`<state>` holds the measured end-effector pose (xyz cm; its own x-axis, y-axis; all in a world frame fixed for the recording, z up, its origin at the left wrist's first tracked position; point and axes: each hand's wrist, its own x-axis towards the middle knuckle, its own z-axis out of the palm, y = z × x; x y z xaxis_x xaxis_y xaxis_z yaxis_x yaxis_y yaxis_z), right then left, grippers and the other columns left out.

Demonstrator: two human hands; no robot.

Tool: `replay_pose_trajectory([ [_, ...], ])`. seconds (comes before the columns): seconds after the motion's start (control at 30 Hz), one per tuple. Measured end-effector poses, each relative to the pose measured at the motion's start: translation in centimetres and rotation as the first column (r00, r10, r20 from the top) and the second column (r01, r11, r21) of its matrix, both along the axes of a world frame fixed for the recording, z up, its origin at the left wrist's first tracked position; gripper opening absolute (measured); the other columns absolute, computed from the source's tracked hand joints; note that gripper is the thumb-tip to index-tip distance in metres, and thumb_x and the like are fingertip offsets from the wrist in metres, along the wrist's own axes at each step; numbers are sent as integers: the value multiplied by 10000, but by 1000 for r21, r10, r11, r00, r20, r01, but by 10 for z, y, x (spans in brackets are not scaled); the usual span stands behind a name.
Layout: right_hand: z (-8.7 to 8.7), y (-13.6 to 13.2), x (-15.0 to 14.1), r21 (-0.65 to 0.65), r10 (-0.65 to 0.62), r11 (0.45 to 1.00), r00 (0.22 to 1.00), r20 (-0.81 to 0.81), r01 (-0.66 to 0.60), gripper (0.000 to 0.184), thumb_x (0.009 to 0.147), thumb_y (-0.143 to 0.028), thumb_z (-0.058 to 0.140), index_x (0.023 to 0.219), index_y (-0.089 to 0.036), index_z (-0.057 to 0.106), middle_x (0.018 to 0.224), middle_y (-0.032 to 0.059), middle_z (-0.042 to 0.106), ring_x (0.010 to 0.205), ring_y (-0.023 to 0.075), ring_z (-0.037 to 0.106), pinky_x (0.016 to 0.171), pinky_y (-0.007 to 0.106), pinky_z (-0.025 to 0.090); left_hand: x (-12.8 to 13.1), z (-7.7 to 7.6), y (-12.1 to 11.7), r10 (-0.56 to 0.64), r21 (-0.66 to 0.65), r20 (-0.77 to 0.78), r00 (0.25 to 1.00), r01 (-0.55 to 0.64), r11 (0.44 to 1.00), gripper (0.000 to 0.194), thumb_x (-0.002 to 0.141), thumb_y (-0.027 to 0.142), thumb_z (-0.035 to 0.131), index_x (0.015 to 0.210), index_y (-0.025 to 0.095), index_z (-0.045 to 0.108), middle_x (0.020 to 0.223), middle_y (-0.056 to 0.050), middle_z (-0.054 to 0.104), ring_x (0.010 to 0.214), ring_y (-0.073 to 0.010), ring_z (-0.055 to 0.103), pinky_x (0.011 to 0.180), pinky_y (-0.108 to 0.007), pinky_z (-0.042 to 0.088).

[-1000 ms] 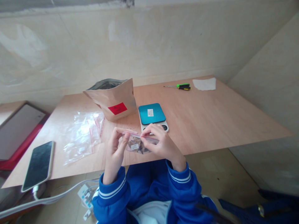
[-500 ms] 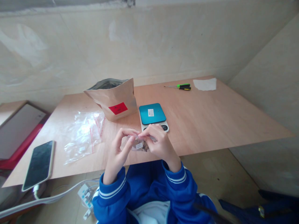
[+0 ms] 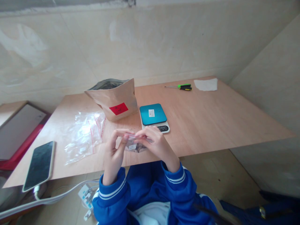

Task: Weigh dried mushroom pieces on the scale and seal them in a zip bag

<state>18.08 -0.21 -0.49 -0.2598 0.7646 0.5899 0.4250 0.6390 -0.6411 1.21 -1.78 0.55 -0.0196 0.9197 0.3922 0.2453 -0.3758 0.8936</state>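
A small clear zip bag [image 3: 137,147] with brownish pieces and a white label inside hangs between my hands near the table's front edge. My left hand [image 3: 116,149] pinches its top edge at the left end. The thumb and fingers of my right hand [image 3: 156,143] grip the same edge further right. Just beyond my hands lies a kitchen scale [image 3: 153,115] with a blue top, a white sticker and a dark display. Behind and left of it stands an open brown paper pouch [image 3: 119,100] with a red label; its contents are too dark to make out.
Several flat clear zip bags [image 3: 85,134] lie on the left of the wooden table [image 3: 211,118]. A phone [image 3: 39,165] with a white cable rests at the left front edge. Screwdrivers [image 3: 184,87] and a white paper piece [image 3: 205,84] lie at the back right.
Both hands and the small bag have shifted slightly left. My right fingers have moved along the bag's top edge, and more of the scale's display shows.
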Motion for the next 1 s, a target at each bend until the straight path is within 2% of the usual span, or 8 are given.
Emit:
replay_pose_trajectory([
  [0.13,-5,4,3,5,35,999,998,44,-35,119,923,-319,629,892,-220,688,814,-12,732,780,161,635,793,319,418,-7,-3,-1,60,-27,27,998,-60,998,128,944,317,571,905,234,660,915,0,711,873,-157,654,788,-269,494],
  [0.33,-7,5,2,72,-56,996,997,53,52,210,946,-176,586,754,-210,665,708,-6,684,740,168,603,760,323,420,-8,-1,-3,41,-22,29,999,-40,999,124,942,293,577,894,240,678,895,12,708,880,-145,643,802,-251,471],
  [0.43,-5,4,0,111,-78,991,995,61,71,250,966,-194,557,735,-204,651,691,-8,673,739,161,605,753,313,413,-6,-1,-3,32,-4,61,998,-32,999,126,937,288,585,864,240,677,847,23,699,841,-133,635,778,-238,463],
  [0.53,-3,4,1,126,-57,991,997,45,51,216,960,-267,579,778,-197,672,716,-13,705,722,150,600,750,302,405,-5,-2,-2,68,31,90,994,-71,997,139,925,288,601,819,228,668,777,27,675,775,-126,617,733,-234,451],
  [0.67,-5,6,9,72,-31,997,998,56,27,164,898,-345,649,848,-202,712,755,-14,733,722,152,606,763,297,411,-10,-3,1,142,32,154,978,-149,988,173,905,305,622,762,208,642,689,32,615,681,-120,562,678,-244,424],
  [0.77,-8,8,14,89,-57,995,998,41,53,189,928,-283,626,780,-205,714,714,-7,726,695,151,610,749,293,422,-14,-4,3,192,43,178,965,-203,978,192,887,319,643,735,203,627,674,33,583,670,-118,526,663,-246,401],
  [0.87,-9,8,16,128,-80,989,996,44,74,240,943,-180,598,725,-204,695,687,-11,724,664,147,613,745,296,420,-16,-5,4,185,42,155,970,-194,980,192,875,310,655,719,201,626,674,32,568,674,-116,507,656,-244,389],
  [1.0,-8,7,15,111,-80,991,996,41,75,212,942,-232,611,756,-214,712,722,-11,746,671,145,627,755,295,426,-14,-5,5,200,44,177,964,-210,977,214,874,322,651,706,195,616,656,30,557,658,-116,506,636,-241,387],
])
